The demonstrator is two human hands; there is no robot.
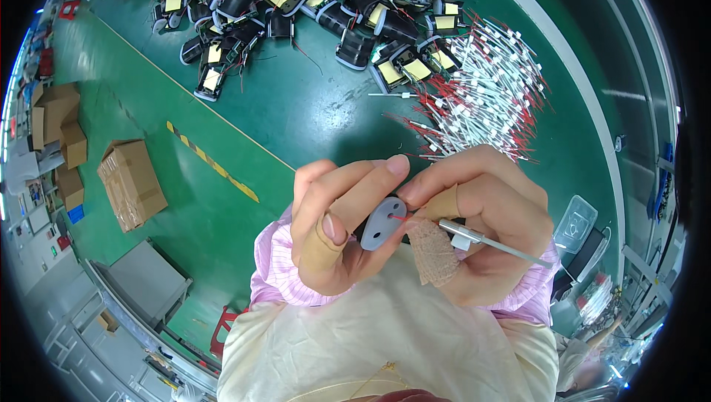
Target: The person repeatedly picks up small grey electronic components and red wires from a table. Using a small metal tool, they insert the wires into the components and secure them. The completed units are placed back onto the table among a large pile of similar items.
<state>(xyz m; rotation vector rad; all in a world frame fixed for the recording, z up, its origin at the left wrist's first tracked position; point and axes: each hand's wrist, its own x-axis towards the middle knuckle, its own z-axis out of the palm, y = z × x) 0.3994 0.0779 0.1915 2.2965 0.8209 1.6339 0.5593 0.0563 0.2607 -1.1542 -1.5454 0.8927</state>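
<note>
My left hand (333, 224) grips a small part with a grey oval face plate (382, 223) and a dark body, held up close in front of my chest. My right hand (481, 224) holds a thin red-and-white wire lead (474, 239) with a white connector, its red tip touching a hole in the plate. My thumbs and a right finger wear beige tape. Both hands hover above the green table (296, 113).
A heap of black parts with yellow pads (311, 2) covers the far side of the table. To the right lies a pile of red-and-white wire leads (481, 91). Cardboard boxes (129, 183) stand on the floor at left. A clear plastic container (576, 223) sits at right.
</note>
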